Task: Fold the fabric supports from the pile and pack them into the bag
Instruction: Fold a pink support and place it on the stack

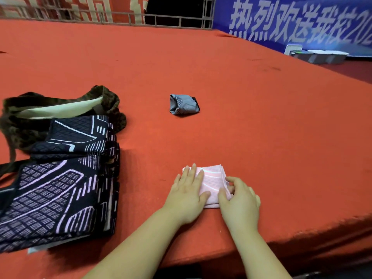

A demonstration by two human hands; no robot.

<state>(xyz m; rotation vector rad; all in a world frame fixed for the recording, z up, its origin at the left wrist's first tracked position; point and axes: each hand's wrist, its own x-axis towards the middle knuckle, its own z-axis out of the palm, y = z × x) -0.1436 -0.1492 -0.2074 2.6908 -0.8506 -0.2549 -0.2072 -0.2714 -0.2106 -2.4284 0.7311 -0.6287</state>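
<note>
Red cloth is covering the table [221,77]. At the left, the brown bag [60,105] is lying open-mouthed, with dark patterned supports [60,178] stacked against it; what it holds is hidden. Further back, a grey support [184,104] is waiting, rolled. The left hand [187,196] is pressing flat on the pink support [211,182], probably to pin the fold, while the right hand [239,200] is pinching its right edge.

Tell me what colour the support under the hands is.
Pale pink support, clearest in the head view.
</note>
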